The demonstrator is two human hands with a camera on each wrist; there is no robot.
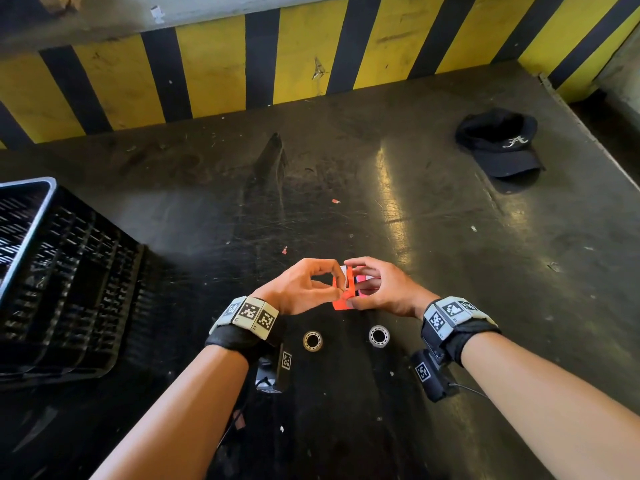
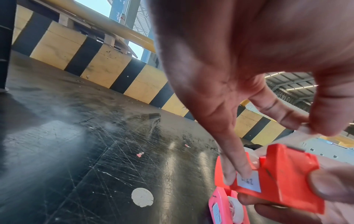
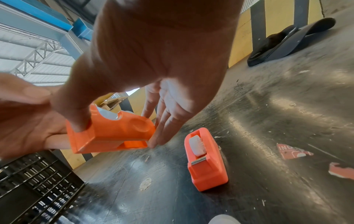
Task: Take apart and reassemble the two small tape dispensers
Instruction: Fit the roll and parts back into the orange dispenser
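My right hand (image 1: 384,289) holds an orange tape dispenser (image 1: 341,299) above the table, thumb on its low front end and fingers at its far end (image 3: 111,133). My left hand (image 1: 301,289) pinches a white strip of tape (image 2: 304,130) between thumb and index finger just above this dispenser (image 2: 277,178), while its other fingers press the labelled side. A second, pink dispenser (image 1: 365,280) stands on the table behind the hands with a white roll in it (image 3: 206,160). Two loose tape rolls (image 1: 312,340) (image 1: 378,336) lie flat near my wrists.
A black slatted crate (image 1: 52,271) stands at the left edge of the dark scratched table (image 1: 450,237). A black cap (image 1: 498,143) lies at the far right. A yellow-and-black striped wall (image 1: 242,64) closes the back. Small red paper scraps (image 3: 295,150) lie about.
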